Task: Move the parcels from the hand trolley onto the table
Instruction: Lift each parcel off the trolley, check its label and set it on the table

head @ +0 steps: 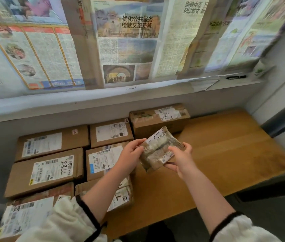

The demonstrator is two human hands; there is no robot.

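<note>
I am holding a small packet [159, 149] in both hands, lifted clear above the table [225, 147]. The left hand [131, 156] is pinching the packet's left edge, thumb on top and fingers curled beneath. The right hand [180, 158] is clamping its near right corner, thumb pressed on the label and fingers wrapped under. I judge the two-handed grip is there because the packet is soft and crumpled, and it is tilted up toward me, probably so the handwritten mark can be read before I choose its spot.

Boxes are lying flat on the table to the left of the packet, labels up and edges touching, seemingly packed in tight rows to save room. I am counting seven: one [159, 117] behind the packet against the wall, standing taller than the rest; two [111, 132] [51, 142] in the back row; two [103, 159] [45, 172] in the middle row; and two [120, 194] [28, 215] nearest me, partly hidden by my sleeves. With the packet that is making eight parcels.

The table right of the packet is bare wood, so I judge that is where this one is going. The trolley is not in view, so I cannot tell how many parcels are waiting.
</note>
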